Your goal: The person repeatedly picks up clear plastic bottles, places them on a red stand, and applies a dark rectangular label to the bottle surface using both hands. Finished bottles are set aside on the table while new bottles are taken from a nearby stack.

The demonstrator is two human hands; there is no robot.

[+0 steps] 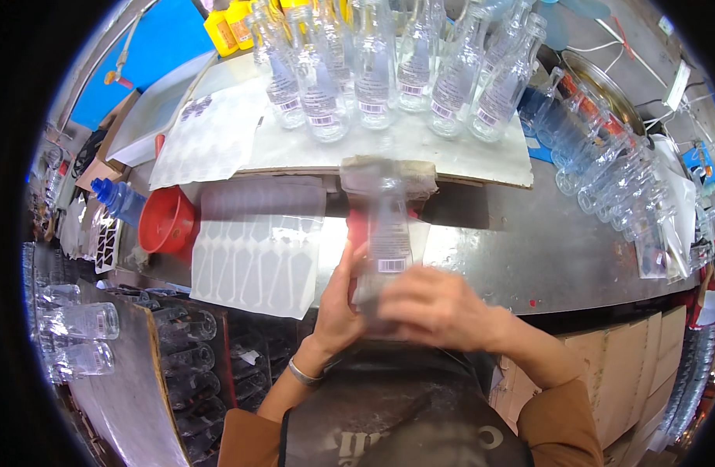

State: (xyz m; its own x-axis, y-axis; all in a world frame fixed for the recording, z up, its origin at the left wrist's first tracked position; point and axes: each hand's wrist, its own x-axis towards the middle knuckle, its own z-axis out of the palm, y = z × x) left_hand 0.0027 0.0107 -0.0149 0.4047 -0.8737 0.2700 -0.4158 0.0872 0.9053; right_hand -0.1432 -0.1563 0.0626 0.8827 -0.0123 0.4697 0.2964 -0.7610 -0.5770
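A clear glass bottle (389, 226) with a printed label lies in front of me, its neck pointing away and blurred by motion. Its neck end is over a cloth-wrapped rest (353, 177) at the bench's middle. My left hand (339, 309) is closed at the bottle's left side near the base, its fingers partly hidden. Beside those fingers shows something red (357, 227). Over the bottle's base is my right hand (437, 308), fingers bent and smeared by motion; whether it grips anything does not show.
Label sheets (256, 268) lie left of the bottle, beside a red funnel-like container (168, 220) and a blue-capped bottle (118, 196). Several labelled bottles (375, 70) stand on the raised white board (318, 152). More bottles (606, 175) line the right; cardboard (622, 366) stands below.
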